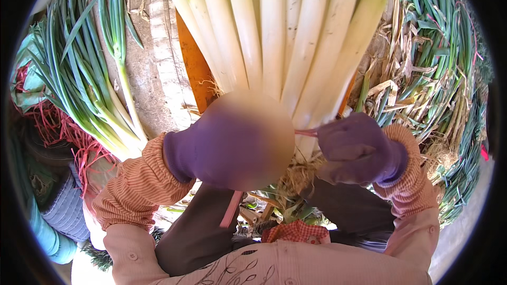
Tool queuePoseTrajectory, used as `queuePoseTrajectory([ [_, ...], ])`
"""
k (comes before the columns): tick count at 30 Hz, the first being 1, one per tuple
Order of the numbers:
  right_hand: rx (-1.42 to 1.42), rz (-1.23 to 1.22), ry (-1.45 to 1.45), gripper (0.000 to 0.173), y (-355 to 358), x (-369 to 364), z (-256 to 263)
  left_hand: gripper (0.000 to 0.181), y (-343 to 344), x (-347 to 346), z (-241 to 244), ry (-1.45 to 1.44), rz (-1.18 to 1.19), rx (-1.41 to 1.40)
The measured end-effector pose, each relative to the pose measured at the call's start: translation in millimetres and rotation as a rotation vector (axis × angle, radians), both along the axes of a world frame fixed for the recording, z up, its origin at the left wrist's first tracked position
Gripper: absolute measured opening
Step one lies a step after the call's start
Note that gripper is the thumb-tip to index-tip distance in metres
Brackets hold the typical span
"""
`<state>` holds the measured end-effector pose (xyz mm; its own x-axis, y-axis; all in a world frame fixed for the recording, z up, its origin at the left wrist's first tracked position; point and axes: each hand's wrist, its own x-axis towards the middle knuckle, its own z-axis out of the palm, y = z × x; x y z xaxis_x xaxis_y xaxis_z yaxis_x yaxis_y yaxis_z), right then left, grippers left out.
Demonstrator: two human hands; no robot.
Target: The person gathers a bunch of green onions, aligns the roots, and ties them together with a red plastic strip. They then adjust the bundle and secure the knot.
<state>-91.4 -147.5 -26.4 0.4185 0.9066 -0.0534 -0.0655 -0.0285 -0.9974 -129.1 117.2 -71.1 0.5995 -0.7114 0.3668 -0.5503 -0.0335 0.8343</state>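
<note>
A bundle of thick spring onions or leeks (273, 39) lies before me, white stalks fanning away and roots (299, 176) towards my lap. My right hand (360, 150), in a purple glove, is closed as a fist at the right of the root end. A thin red plastic strip (305, 132) runs across the stalks into this fist. At the bundle's left side is my left hand (229, 146), also gloved in purple. A round blurred patch covers it and hides its fingers. Below it hangs a flat pink strip end (231, 209) over my trouser leg.
An orange board or stand (194, 63) shows beneath the bundle. Loose green onions (85, 79) lie at left, near a tangle of red plastic strips (85, 152). At right is a heap of green onions with dry leaves (431, 59). Leaf scraps (253, 206) lie between my legs.
</note>
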Motion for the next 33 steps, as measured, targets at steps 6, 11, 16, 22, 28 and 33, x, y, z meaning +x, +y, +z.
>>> queuePoseTrajectory([
  [6, -0.041, 0.027, 0.230, 0.036, -6.8, 0.1, -11.0, 0.041, 5.0, -12.9, -11.9, -0.084, -0.044, 0.045],
  [11, -0.096, 0.062, -0.046, 0.034, 10.3, 9.7, 17.0, 0.034, 1.9, -18.4, -16.3, 0.162, -0.016, -0.028],
  [16, -0.093, 0.036, 0.005, 0.024, -0.5, -1.1, 0.4, 0.035, -2.5, -34.6, -32.5, 0.463, 0.023, -0.124],
  [22, -0.381, 0.329, -0.603, 0.018, 22.0, -39.1, 22.8, 0.021, -5.7, -8.5, -17.0, 0.089, 0.036, -0.082],
  [28, -0.531, 0.444, -0.748, 0.019, 53.6, -82.0, 23.5, 0.022, -24.4, 25.1, 25.3, 0.187, -0.105, 0.288],
  [33, -0.665, 0.394, -0.819, 0.020, 88.0, -108.5, 10.5, 0.019, -52.8, 39.5, 81.2, 0.154, -0.152, 0.656],
])
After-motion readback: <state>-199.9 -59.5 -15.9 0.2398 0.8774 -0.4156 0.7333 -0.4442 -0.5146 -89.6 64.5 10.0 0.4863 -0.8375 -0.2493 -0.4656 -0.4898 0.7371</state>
